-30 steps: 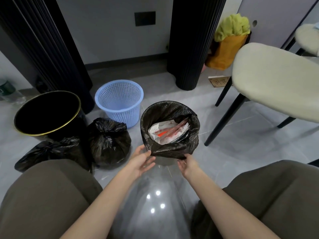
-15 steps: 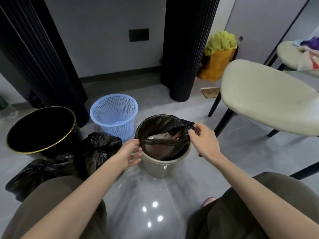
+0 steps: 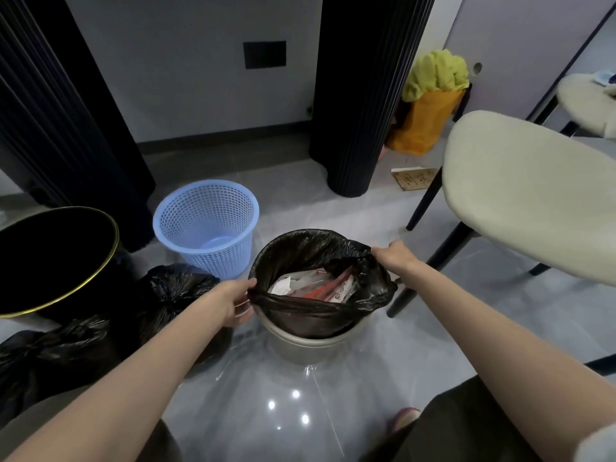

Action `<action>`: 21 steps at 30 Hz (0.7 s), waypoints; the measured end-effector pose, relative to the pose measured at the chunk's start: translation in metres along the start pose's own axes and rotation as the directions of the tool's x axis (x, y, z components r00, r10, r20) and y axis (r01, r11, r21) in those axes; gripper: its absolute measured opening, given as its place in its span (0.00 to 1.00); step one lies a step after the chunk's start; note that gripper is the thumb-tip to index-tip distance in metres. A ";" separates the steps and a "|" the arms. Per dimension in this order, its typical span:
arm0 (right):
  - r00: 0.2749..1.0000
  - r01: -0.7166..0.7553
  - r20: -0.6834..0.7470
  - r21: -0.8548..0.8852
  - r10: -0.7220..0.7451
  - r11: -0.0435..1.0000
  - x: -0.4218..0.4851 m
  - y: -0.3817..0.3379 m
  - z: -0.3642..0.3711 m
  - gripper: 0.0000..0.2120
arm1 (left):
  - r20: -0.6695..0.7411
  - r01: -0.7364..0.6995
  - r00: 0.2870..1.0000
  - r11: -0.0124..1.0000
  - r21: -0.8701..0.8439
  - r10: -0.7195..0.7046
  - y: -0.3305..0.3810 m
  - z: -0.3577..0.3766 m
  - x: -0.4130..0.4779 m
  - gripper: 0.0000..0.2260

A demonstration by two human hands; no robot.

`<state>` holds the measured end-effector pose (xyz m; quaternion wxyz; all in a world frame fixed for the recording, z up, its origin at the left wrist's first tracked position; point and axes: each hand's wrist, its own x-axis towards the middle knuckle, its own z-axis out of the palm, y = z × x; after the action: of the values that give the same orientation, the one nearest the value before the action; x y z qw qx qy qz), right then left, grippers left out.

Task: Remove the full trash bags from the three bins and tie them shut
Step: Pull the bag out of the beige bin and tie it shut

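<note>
A black trash bag (image 3: 320, 311) with white and red wrappers inside sits in a silver bin (image 3: 313, 343) on the floor before me. My left hand (image 3: 233, 300) grips the bag's near left rim. At the far right rim, my right hand (image 3: 395, 258) pinches the plastic, and the mouth is stretched open between them. The near rim is off the bin's edge. Two tied black bags (image 3: 176, 295) (image 3: 56, 355) lie at the left. An unlined blue mesh basket (image 3: 206, 225) and an unlined black bin with a gold rim (image 3: 56, 258) stand behind them.
A cream chair (image 3: 533, 198) on black legs stands close at the right of the silver bin. Black ribbed columns (image 3: 363, 95) rise behind. An orange bag with green cloth (image 3: 430, 111) leans at the far wall. My knees frame the glossy floor.
My left hand has closed on the near left rim. My right hand has pulled its rim outward to the right, spreading the bag's mouth wider and showing the wrappers again.
</note>
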<state>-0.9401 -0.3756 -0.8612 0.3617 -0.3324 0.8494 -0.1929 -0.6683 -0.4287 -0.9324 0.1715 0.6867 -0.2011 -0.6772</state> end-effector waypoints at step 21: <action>0.951 0.272 0.035 0.376 -0.307 0.886 -0.013 -0.016 0.009 0.13 | 0.004 -0.521 0.851 0.846 -0.116 0.525 0.021 0.012 -0.038 0.12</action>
<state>-0.9195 -0.3782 -0.8518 0.4239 -0.3905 0.7213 -0.3841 -0.6815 -0.4271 -0.8893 0.3836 0.5834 -0.3457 -0.6269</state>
